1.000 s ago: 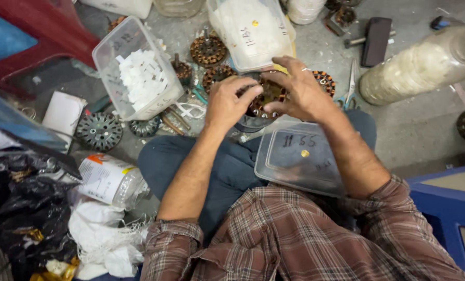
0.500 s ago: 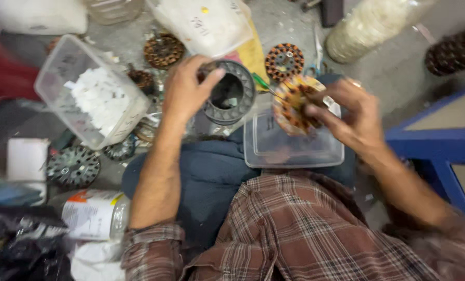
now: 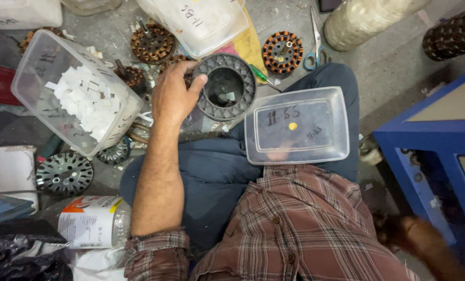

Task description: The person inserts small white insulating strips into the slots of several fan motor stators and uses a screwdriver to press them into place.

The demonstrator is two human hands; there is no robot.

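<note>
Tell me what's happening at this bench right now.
A person in a plaid shirt sits on the floor among motor parts. The left hand grips the rim of a dark ribbed ring on the floor. The right hand is blurred, low at the side. A clear plastic tub rests on the lap.

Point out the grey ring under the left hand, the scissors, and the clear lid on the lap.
grey ring (image 3: 247,99), head view, on its ribbed right rim.
scissors (image 3: 314,31), head view, on the blades.
clear lid (image 3: 316,140), head view, on its flat middle panel.
</note>
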